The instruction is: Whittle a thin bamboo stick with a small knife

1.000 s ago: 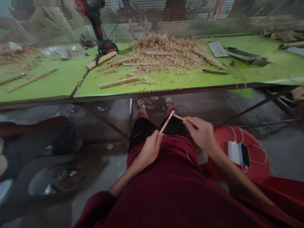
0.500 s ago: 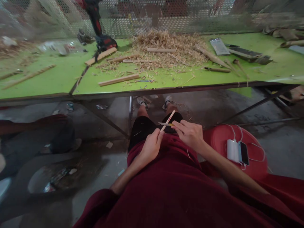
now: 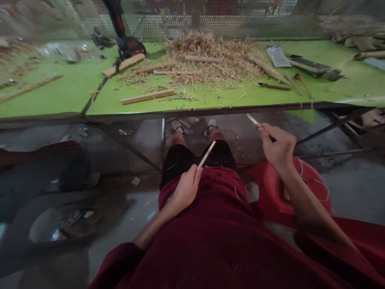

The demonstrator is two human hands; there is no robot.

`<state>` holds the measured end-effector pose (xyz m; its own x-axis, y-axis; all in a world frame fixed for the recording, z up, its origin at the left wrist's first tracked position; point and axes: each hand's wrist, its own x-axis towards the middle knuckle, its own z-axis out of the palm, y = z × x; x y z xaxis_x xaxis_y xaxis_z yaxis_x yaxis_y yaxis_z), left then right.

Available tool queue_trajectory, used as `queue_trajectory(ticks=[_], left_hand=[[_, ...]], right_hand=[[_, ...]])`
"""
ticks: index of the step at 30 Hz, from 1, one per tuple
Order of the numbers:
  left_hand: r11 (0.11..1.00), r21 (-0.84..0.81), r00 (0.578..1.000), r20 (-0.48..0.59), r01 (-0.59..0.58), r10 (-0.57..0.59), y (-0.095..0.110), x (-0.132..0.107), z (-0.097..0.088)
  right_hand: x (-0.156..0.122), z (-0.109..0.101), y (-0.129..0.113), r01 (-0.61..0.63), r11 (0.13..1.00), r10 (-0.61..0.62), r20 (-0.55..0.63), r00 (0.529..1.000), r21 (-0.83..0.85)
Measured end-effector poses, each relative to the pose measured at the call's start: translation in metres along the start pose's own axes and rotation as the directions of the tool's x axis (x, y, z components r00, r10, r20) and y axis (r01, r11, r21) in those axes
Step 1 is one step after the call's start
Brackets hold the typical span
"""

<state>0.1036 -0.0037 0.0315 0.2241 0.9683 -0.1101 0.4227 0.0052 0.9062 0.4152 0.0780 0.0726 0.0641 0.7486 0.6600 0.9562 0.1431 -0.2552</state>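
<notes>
In my left hand (image 3: 187,188), close to my lap, is a thin pale wooden stick (image 3: 207,154) with a small red mark. Its free end points up and forward; its lower end is hidden in my fingers. Out to the right, my right hand (image 3: 278,146) is closed around the handle of a knife (image 3: 252,119), the blade pointing forward and left near the table edge. Knife and stick are well apart. On the green table (image 3: 105,105) ahead lies a heap of wood shavings (image 3: 207,50), with a squared wooden strip (image 3: 147,96) in front of it.
A cordless drill (image 3: 130,48) stands at the back left of the table. Phone-like flat dark item (image 3: 311,65) and a silver packet (image 3: 278,56) lie at right. A red stool (image 3: 315,176) with cables is beside me. Another person's arm (image 3: 39,154) shows at left.
My right hand has swung the knife away from the stick, out to the right and forward. My left hand keeps the stick in nearly the same place.
</notes>
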Motion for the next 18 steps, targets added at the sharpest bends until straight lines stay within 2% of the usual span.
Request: queue_trajectory(ticks=[2,3,5,7,11,15,18], left_hand=[[0.999,-0.04,0.999,-0.027,-0.018,0.017,-0.001,0.005,0.003],[0.997,-0.065,0.999,-0.037,-0.03,0.027,-0.001,0.007,0.004],[0.992,-0.118,0.998,-0.055,-0.046,0.04,-0.001,0.012,0.005],[0.983,-0.173,0.996,-0.075,-0.058,0.046,-0.001,0.014,0.004],[0.96,-0.273,0.996,-0.075,-0.063,0.044,0.001,0.014,0.004],[0.947,-0.316,0.997,-0.063,-0.065,0.047,0.006,0.014,0.005],[0.916,-0.398,0.999,-0.021,-0.043,0.038,0.009,0.015,0.005]], right_hand=[[0.0,-0.007,-0.01,0.04,0.99,-0.034,-0.046,0.998,0.133],[-0.005,-0.009,-0.02,0.055,0.976,-0.051,-0.023,0.998,0.212],[-0.021,-0.007,-0.045,0.06,0.925,-0.109,0.111,0.988,0.376],[-0.038,-0.002,-0.069,0.055,0.885,-0.175,0.221,0.959,0.462],[-0.057,0.01,-0.095,0.096,0.864,-0.261,0.279,0.924,0.494],[-0.054,0.016,-0.098,0.136,0.845,-0.333,0.31,0.89,0.518],[-0.048,0.015,-0.101,0.165,0.898,-0.342,0.413,0.844,0.407]])
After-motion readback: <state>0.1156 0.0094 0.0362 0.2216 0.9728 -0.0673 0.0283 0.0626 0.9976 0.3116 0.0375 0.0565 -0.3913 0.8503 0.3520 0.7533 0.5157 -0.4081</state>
